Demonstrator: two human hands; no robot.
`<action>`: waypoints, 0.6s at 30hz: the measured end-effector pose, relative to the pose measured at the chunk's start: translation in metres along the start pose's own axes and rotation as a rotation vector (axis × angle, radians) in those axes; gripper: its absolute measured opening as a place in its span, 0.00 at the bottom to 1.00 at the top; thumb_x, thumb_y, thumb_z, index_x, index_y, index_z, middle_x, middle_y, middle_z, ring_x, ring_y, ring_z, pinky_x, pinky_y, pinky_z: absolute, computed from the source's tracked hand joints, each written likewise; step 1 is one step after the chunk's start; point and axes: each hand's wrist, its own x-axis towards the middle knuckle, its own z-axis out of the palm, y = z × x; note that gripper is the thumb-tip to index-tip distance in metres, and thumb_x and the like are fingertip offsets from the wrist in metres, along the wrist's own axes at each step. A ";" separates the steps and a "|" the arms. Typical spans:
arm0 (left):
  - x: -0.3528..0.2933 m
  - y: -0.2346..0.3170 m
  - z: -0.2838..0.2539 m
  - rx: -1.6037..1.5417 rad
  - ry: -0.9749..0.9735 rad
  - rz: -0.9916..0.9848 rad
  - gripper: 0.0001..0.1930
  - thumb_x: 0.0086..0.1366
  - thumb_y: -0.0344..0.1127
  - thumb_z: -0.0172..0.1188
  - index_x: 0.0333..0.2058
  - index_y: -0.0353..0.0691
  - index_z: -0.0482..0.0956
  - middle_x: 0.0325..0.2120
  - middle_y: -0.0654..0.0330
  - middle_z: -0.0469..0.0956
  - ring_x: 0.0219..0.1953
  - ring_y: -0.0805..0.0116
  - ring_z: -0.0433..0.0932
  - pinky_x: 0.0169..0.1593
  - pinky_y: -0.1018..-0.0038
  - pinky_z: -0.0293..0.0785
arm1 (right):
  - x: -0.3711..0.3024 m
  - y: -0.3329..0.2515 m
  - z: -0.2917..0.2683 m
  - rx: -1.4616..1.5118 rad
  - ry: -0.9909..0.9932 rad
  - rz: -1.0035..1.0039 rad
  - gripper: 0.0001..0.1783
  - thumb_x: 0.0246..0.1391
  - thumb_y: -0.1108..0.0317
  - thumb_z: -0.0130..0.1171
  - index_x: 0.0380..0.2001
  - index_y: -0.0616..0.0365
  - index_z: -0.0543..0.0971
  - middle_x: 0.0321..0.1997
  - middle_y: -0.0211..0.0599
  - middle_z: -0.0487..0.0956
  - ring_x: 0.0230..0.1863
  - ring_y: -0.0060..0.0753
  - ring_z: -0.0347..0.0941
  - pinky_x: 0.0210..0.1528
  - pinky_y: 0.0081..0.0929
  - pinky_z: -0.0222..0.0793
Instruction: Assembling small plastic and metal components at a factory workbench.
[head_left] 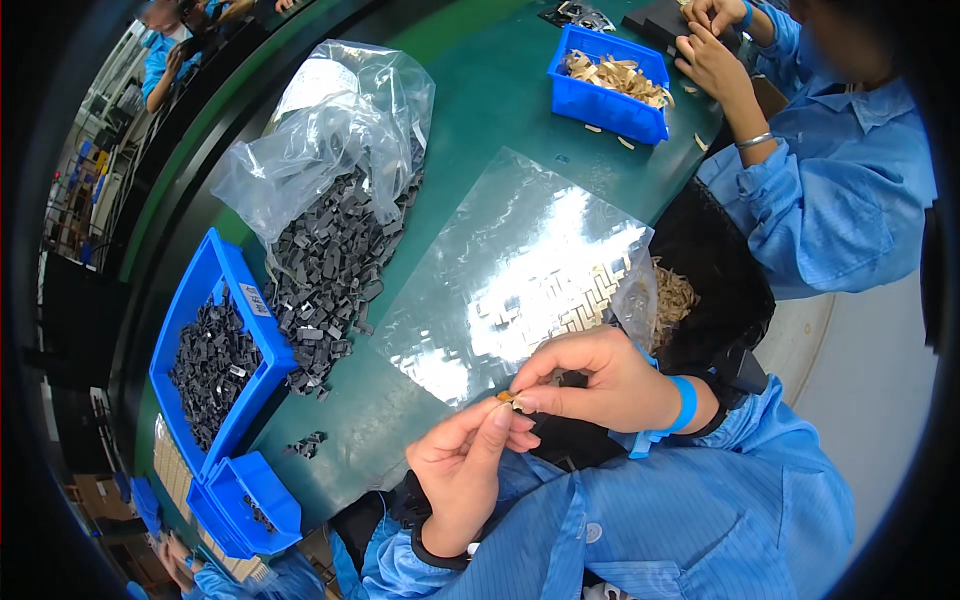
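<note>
My left hand (465, 470) and my right hand (590, 375) meet at the table's near edge, fingertips pinched together on a tiny brownish part (506, 397). Both wear blue sleeves, and a blue band circles the right wrist. Just beyond the hands lies a shiny clear plastic sheet (520, 270) carrying rows of small pale pieces. A heap of small dark grey parts (330, 260) spills from an open clear bag (330, 120) to the left.
A blue bin (255, 310) of dark parts and a smaller blue bin (265, 495) sit at the left. A far blue bin (605, 110) holds tan strips. A co-worker's hands (710, 45) work at the upper right. A black mesh bag (720, 270) holds tan scraps.
</note>
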 end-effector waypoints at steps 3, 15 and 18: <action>-0.001 0.000 -0.001 -0.018 -0.002 -0.031 0.08 0.58 0.23 0.54 0.36 0.25 0.75 0.28 0.50 0.77 0.26 0.68 0.77 0.31 0.78 0.76 | 0.001 -0.002 0.000 -0.015 -0.019 0.009 0.05 0.48 0.74 0.57 0.29 0.65 0.76 0.26 0.33 0.77 0.29 0.19 0.72 0.32 0.17 0.67; 0.006 -0.004 -0.003 0.087 0.160 0.204 0.05 0.56 0.24 0.56 0.30 0.27 0.76 0.33 0.52 0.73 0.31 0.69 0.73 0.38 0.77 0.71 | 0.005 0.004 -0.002 0.350 -0.065 0.233 0.09 0.51 0.71 0.56 0.33 0.66 0.76 0.28 0.31 0.76 0.28 0.16 0.70 0.30 0.14 0.67; 0.008 -0.008 0.001 0.024 0.203 0.224 0.04 0.56 0.24 0.55 0.29 0.28 0.76 0.34 0.53 0.72 0.34 0.70 0.72 0.39 0.78 0.69 | 0.002 0.006 0.003 0.369 -0.099 0.237 0.09 0.52 0.71 0.55 0.35 0.66 0.75 0.29 0.31 0.76 0.28 0.16 0.70 0.31 0.14 0.67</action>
